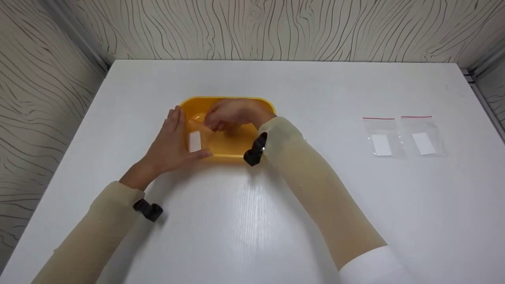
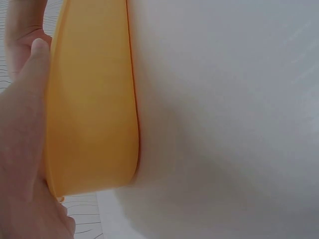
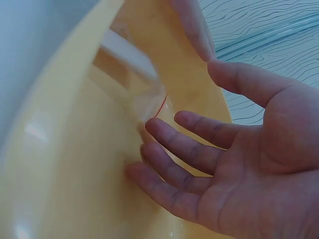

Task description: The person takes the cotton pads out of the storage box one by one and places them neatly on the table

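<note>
A yellow plastic basin (image 1: pixel 232 157) stands on the white table. My left hand (image 1: pixel 167 144) holds its left end, with the thumb along the front rim and the fingers against the left side. Inside the basin, at its left end, is a clear zip bag (image 1: pixel 206 129) with a red seal line and a white card (image 1: pixel 195 142) in it. My right hand (image 1: pixel 232 112) reaches into the basin. In the right wrist view its fingers (image 3: pixel 184 149) are spread and slightly bent, the thumb apart, and the fingertips are close to the red seal line; whether they touch the bag I cannot tell.
Two clear zip bags, a left one (image 1: pixel 381 145) and a right one (image 1: pixel 423 143), lie side by side at the table's right, each with a white card and a red seal line. A wood-grain patterned wall (image 1: pixel 276 31) stands behind the table's far edge.
</note>
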A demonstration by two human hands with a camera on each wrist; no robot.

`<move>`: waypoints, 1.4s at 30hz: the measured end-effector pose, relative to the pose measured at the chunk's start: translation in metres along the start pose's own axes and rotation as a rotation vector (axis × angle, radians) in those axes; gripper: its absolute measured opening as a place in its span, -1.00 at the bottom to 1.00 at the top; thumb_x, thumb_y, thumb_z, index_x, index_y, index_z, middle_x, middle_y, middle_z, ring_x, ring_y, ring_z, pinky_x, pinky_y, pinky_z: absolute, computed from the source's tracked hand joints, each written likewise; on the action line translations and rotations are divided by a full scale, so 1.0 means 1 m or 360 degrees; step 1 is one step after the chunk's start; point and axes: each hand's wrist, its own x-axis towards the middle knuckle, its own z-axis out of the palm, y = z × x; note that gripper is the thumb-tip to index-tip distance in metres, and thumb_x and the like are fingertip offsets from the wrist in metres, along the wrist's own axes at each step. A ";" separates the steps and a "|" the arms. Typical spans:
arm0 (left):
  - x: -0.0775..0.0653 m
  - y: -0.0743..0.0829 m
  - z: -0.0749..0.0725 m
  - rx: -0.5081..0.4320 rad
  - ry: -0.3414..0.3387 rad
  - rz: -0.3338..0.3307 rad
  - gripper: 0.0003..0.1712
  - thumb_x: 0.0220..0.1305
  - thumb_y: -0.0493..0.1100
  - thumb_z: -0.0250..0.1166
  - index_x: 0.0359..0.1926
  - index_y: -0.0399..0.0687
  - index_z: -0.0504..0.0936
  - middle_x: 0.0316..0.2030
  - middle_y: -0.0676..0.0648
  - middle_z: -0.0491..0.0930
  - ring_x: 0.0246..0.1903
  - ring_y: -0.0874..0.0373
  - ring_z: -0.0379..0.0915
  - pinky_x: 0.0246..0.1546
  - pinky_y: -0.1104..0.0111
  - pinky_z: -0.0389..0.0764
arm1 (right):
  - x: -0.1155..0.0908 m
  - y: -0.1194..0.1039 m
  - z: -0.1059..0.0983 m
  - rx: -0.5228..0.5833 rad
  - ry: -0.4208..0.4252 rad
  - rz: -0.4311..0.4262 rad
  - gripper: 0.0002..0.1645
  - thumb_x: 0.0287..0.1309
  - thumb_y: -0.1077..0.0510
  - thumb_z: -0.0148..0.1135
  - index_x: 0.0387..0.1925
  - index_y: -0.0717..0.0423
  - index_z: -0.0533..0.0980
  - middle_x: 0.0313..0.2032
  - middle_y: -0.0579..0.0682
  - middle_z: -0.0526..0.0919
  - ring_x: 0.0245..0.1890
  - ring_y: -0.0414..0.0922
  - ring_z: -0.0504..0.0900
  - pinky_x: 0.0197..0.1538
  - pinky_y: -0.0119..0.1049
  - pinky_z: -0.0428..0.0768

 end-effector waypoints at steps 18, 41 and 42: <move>0.000 0.001 -0.001 -0.0010 -0.0010 -0.0028 0.51 0.15 0.47 0.32 0.55 -0.36 -0.43 0.59 -0.30 -0.48 0.57 -0.21 -0.55 0.52 -0.13 -0.20 | 0.005 -0.006 0.005 0.0389 0.0145 -0.0008 -0.42 0.42 0.02 0.24 0.37 0.10 0.40 0.21 0.06 0.53 0.04 0.02 0.63 0.17 -0.27 0.61; 0.000 0.000 -0.001 0.0001 -0.0012 -0.0030 0.55 0.10 0.56 0.28 0.56 -0.36 -0.42 0.59 -0.30 -0.46 0.57 -0.25 -0.54 0.52 -0.11 -0.23 | 0.006 -0.010 0.015 0.0531 0.0304 -0.0046 -0.58 0.35 0.22 0.30 0.20 0.22 0.56 0.04 0.05 0.66 0.00 0.01 0.66 0.18 -0.24 0.62; 0.000 0.000 -0.001 0.0003 -0.0014 -0.0029 0.56 0.10 0.57 0.28 0.56 -0.36 -0.42 0.59 -0.30 -0.46 0.57 -0.24 -0.54 0.52 -0.11 -0.23 | 0.006 -0.010 0.015 0.0514 0.0299 -0.0051 -0.59 0.35 0.23 0.29 0.19 0.21 0.56 0.04 0.04 0.66 0.00 0.01 0.66 0.18 -0.23 0.62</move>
